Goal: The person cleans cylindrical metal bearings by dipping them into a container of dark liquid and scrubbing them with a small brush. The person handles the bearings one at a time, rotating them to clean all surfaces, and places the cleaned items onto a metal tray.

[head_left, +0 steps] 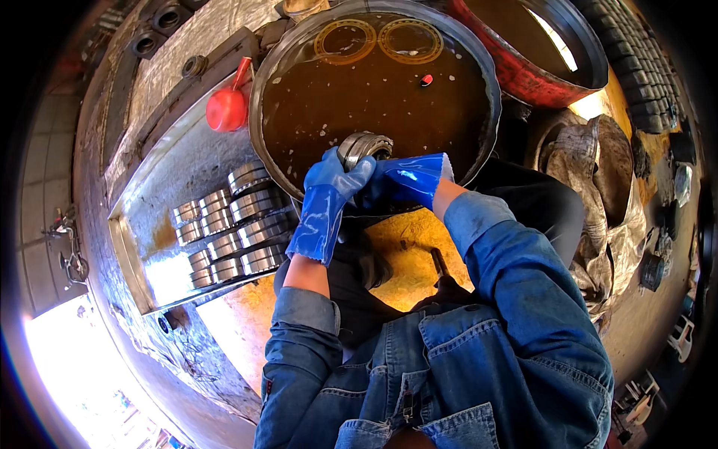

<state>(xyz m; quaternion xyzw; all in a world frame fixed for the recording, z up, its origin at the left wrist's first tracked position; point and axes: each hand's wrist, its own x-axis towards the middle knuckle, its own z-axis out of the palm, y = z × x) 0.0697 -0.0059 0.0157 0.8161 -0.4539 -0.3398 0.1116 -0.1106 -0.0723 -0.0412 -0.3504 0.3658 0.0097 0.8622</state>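
Note:
Both my hands wear long blue rubber gloves and meet at the near edge of a wide round tub [491, 112]. My left hand [335, 173] is closed around the side of a shiny metal bearing [365, 147], thumb toward the right. From the right, my right hand [374, 183] grips the same bearing low down; its fingers are mostly hidden behind the left hand and the bearing. Brown liquid [359, 97] fills the tub, with pale flecks on it. Two yellowish perforated rings [344, 41] show at its far side.
At left, a shallow metal tray [134, 269] holds several stacked bearings [254, 202]. A red ladle [226, 108] rests between tray and tub. A red drum [523, 71] stands at the far right, above crumpled brown sacking [609, 194]. A small red piece [426, 80] lies in the liquid.

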